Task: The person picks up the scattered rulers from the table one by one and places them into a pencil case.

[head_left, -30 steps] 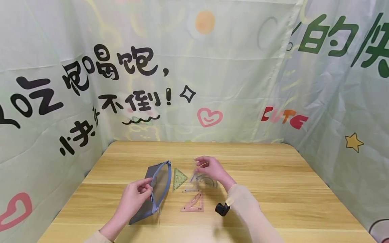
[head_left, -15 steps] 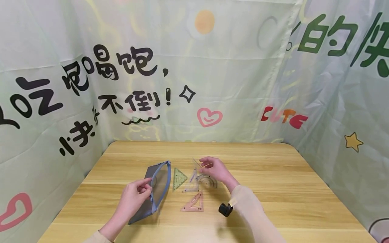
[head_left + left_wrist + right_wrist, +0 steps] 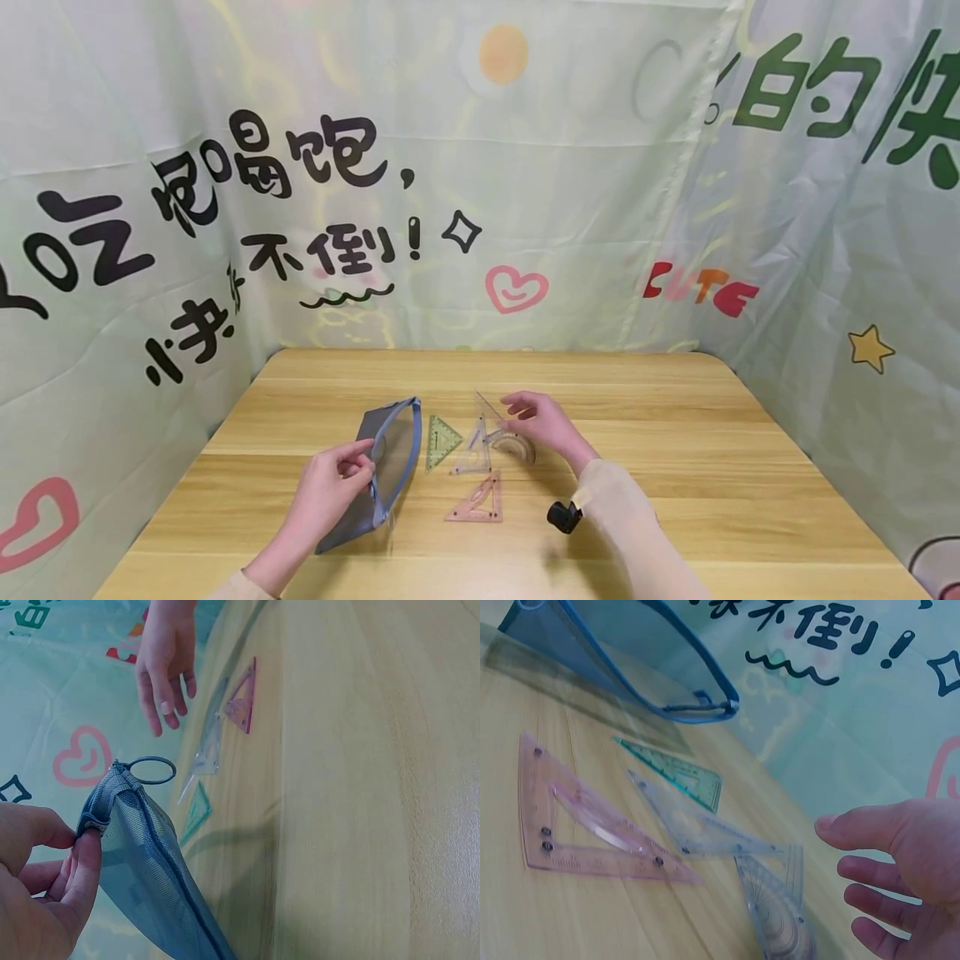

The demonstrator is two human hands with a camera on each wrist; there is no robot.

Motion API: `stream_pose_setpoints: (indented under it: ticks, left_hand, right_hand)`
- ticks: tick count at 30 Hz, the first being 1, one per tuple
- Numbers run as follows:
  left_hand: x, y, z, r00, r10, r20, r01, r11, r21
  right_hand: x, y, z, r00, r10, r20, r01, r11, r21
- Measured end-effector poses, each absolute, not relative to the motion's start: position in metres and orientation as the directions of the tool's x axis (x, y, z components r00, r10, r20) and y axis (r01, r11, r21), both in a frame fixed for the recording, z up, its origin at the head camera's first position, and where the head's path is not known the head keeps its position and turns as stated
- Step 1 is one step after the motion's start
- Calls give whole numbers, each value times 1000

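My left hand pinches the edge of a blue-grey mesh zipper pouch, tilted with its mouth gaping to the right. In the left wrist view, thumb and fingers grip the pouch close to the ring-shaped zipper pull. My right hand hovers with loosely bent fingers, holding nothing. Just left of its fingertips lies a clear straight ruler, overlapping a clear protractor. Beside them are a clear set square, a green set square and, nearer me, a pink set square.
The wooden table ends at a printed cloth backdrop on three sides. A small black device is by the right wrist. Bare wood shows right of the drawing tools.
My right hand has let go of the clear ruler and drawn back to the right, leaving it among the other tools. My left hand and the pouch have stayed in place.
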State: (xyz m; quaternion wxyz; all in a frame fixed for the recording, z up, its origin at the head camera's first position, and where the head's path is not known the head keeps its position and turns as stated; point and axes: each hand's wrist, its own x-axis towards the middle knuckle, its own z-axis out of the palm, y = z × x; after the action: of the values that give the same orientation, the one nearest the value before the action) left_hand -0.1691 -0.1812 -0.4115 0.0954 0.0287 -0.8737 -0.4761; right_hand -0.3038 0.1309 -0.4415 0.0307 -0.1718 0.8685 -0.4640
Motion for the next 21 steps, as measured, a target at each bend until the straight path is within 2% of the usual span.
stream_pose_setpoints:
  ticks: [21]
  left_hand:
    - [-168, -181, -409, -981, -137, 138, 40, 550, 834]
  right_hand:
    - [-304, 141, -457, -936, -342, 76, -258, 526, -810]
